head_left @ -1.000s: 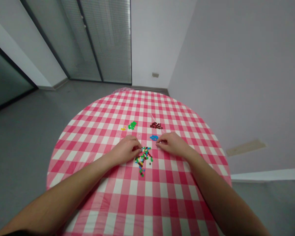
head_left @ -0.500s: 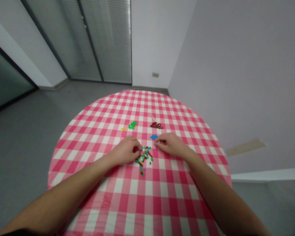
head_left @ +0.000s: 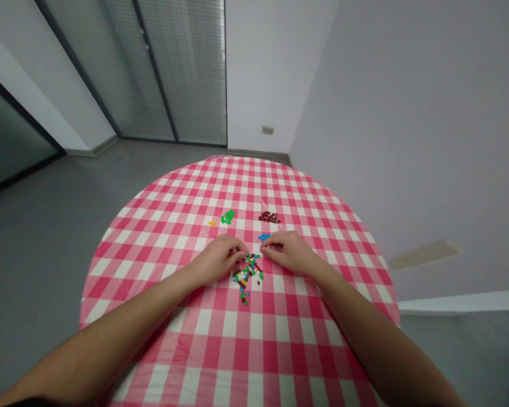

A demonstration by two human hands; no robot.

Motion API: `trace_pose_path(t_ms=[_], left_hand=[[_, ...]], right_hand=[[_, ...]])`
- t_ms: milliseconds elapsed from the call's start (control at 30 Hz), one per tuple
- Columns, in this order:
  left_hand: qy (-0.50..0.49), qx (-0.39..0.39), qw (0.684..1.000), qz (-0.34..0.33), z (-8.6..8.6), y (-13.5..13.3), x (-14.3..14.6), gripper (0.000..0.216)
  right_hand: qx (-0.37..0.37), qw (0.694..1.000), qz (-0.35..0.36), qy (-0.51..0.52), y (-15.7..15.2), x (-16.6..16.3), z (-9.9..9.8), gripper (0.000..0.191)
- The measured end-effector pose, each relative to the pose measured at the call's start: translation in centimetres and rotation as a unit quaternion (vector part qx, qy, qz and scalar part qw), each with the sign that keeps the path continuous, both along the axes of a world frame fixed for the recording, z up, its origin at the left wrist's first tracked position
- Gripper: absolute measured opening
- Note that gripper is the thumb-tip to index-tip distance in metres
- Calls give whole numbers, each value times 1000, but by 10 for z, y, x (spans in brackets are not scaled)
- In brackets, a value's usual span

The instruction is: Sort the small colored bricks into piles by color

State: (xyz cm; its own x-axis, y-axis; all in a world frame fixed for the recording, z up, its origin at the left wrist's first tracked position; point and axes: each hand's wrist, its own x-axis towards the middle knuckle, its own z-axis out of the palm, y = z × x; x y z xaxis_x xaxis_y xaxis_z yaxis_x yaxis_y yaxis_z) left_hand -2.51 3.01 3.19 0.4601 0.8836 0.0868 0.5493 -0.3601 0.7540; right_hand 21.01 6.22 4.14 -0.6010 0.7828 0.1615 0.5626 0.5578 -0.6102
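Observation:
A mixed heap of tiny coloured pieces, like small building bricks, lies between my hands on the checked tablecloth. My left hand rests at the heap's upper left, its thumb and fingers curled together; anything pinched there is too small to make out. From the right, my right hand reaches in with thumb and forefinger close together beside the blue pieces. Whether a piece is between those fingertips does not show. Beyond the hands are a green pile, a few yellow pieces and a dark brown pile.
The round table wears a red-and-white checked cloth. A grey-white wall rises close on the right. Glass panels with blinds stand behind, over a grey floor.
My right hand has shifted slightly left, toward the heap and my left hand. My left hand's fingertips have drawn closer together. The piles look the same.

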Motion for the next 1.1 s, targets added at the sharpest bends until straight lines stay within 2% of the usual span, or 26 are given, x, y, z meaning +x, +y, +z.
trace_pose_path(t_ms=[133, 300, 567, 733, 800, 867, 967, 1100], left_hand=[[-82, -69, 994, 28, 0, -2, 2, 13], [-127, -105, 984, 59, -5, -3, 4, 8], [-184, -143, 971, 47, -11, -2, 5, 8], [-190, -153, 969, 48, -12, -3, 5, 9], [-190, -153, 969, 46, -12, -3, 4, 7], [-183, -146, 971, 46, -11, -3, 2, 8], [-151, -113, 981, 56, -12, -1, -1, 11], [-97, -81, 990, 58, -11, 0, -6, 17]], right_hand=[[-23, 997, -7, 68, -4, -10, -8, 14], [14, 994, 18, 104, -11, -19, -13, 15], [74, 994, 53, 66, -13, -22, -19, 10], [84, 995, 51, 24, -11, -19, -13, 12], [86, 996, 21, 4, -5, -11, -7, 14], [84, 995, -42, -17, 4, 3, 0, 15], [42, 986, -139, -83, 21, 29, 8, 16], [-11, 972, -168, -165, 34, 50, 5, 16]])
